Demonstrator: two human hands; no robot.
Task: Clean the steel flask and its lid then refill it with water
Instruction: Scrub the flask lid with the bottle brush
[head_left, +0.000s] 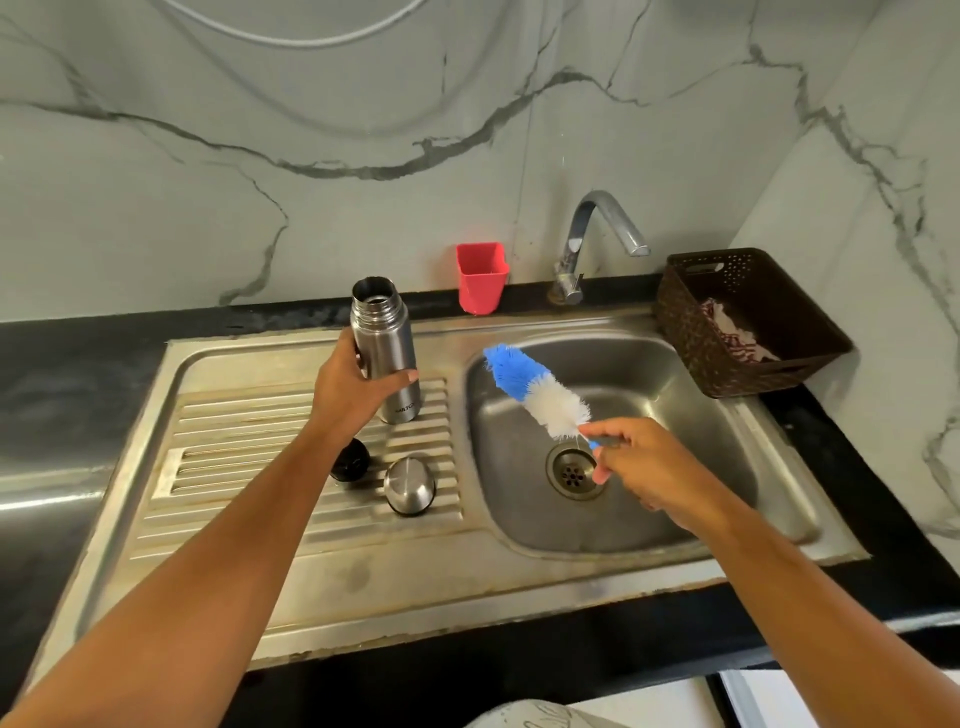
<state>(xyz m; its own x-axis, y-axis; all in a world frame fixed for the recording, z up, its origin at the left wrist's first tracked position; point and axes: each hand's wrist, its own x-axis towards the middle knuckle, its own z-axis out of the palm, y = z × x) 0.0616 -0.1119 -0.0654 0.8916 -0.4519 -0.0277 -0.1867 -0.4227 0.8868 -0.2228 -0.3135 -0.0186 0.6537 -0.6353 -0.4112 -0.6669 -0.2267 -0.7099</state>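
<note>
Setting: marble-veined wall tiles are seen across the upper frame, above a black countertop (78, 374) into which a steel sink unit (519, 582) is set.
Steel flask (385, 347): shown upright and uncapped at centre left, its base on the ribbed drainboard (234, 467); it is gripped around the body by the left hand (353, 392).
Flask lid parts: a steel cap (409, 486) and a black stopper (350, 460) are laid on the drainboard, just below the flask.
Bottle brush (535, 392): blue and white bristles are held tilted above the basin (675, 415); the blue handle is pinched by the closed fingers of the right hand (644, 467).
Drain (574, 473): located at the basin bottom, beneath the right hand.
Tap (592, 244): mounted behind the basin, spout curved right.
Red cup (480, 278): placed against the wall, left of the tap.
Brown basket (748, 322): positioned at right of frame, with a patterned cloth (732, 332) inside.
</note>
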